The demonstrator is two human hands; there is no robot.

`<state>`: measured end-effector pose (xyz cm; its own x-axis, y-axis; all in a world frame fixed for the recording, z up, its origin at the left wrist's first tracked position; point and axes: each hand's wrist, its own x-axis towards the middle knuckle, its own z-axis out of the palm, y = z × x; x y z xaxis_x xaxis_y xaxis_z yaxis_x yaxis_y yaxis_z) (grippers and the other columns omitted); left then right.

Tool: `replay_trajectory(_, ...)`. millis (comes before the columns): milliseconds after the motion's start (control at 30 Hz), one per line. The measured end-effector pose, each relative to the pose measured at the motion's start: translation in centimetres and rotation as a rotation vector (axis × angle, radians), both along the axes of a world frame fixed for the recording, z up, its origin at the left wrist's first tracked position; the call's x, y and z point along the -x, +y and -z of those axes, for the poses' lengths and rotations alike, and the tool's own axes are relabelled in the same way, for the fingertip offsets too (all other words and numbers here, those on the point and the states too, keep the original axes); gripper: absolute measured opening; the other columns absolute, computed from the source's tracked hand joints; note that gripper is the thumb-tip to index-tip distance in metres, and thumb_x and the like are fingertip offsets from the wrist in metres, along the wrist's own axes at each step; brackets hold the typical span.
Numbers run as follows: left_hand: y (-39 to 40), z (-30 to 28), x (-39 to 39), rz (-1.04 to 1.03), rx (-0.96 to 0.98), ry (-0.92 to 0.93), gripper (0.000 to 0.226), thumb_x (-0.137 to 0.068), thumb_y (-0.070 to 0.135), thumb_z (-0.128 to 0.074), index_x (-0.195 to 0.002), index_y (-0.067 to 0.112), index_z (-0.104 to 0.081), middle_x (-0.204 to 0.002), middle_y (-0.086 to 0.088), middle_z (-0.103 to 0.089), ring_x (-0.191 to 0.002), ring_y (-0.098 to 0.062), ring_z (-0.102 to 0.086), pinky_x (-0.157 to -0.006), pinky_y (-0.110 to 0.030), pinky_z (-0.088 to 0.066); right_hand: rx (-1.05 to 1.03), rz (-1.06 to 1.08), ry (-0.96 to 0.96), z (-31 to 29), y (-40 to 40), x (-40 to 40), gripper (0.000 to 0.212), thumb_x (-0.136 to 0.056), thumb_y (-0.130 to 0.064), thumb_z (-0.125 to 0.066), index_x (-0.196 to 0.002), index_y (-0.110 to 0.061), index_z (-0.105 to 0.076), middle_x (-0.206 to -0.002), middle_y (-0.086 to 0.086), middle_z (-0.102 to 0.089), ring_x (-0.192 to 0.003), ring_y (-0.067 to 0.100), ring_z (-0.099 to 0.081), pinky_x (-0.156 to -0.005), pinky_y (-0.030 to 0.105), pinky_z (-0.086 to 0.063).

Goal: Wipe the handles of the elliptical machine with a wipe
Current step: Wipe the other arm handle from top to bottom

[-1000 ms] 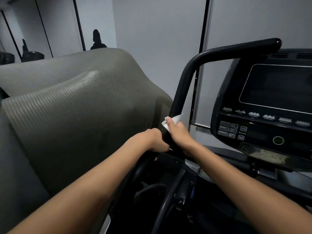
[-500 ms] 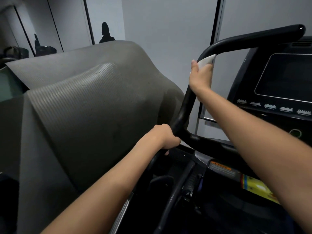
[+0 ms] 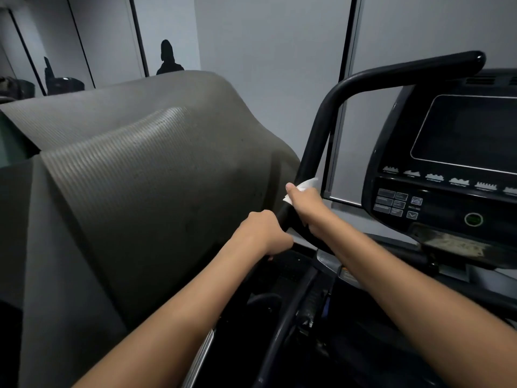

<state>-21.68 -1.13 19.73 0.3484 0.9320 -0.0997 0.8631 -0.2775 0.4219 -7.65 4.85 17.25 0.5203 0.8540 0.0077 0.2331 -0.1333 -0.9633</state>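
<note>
Grey wall panels stood behind a ribbed grey mat draped at the left. The right hand clenched a white wipe, mostly hidden, low on the black handle. The left hand gripped the bar just below. The console ran off the right edge.

Most of the wipe hidden under the right hand; console cut off.

I see my right hand wrapped around the black handle with a white wipe pressed against it. My left hand grips the same handle just below. The console sits to the right; a grey mat lies to the left.
</note>
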Motion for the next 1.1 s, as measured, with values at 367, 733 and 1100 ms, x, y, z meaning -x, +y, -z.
replay_trajectory(367, 0.1, 0.0, 0.2, 0.008, 0.024, -0.078, 0.019, -0.085, 0.022, -0.057, -0.078, 0.009, -0.068, -0.063, -0.005, -0.070, -0.065, -0.021, -0.070, -0.058, -0.027, -0.055, -0.372, 0.303, -0.308, -10.4, 2.4, -1.6, 0.053, -0.104, -0.033, -0.050, -0.140, 0.002, -0.031, -0.144, 0.018, -0.046, -0.125, 0.030, -0.056, -0.085, 0.029, -0.039)
replay_trajectory(733, -0.4, -0.5, 0.9, -0.022, 0.108, -0.142, 0.025, -0.076, 0.023, -0.058, -0.060, 0.011, -0.074, -0.050, 0.001, -0.068, -0.067, -0.017, -0.071, -0.063, -0.025, -0.055, -0.123, 0.215, -0.218, -3.8, 0.0, 1.1, 0.054, -0.102, -0.034, -0.052, -0.137, 0.003, -0.033, -0.144, 0.023, -0.051, -0.129, 0.040, -0.053, -0.101, 0.041, -0.043)
replay_trajectory(1100, -2.4, -0.5, 2.4, -0.032, 0.131, -0.184, 0.027, -0.076, 0.025, -0.060, -0.067, 0.007, -0.077, -0.048, 0.001, -0.067, -0.057, -0.014, -0.061, -0.073, -0.031, -0.060, 0.087, -0.011, -0.153, 0.2, -4.7, 3.3, 0.062, -0.105, -0.033, -0.032, -0.155, 0.000, -0.017, -0.156, 0.020, -0.036, -0.139, 0.036, -0.040, -0.105, 0.039, -0.037)
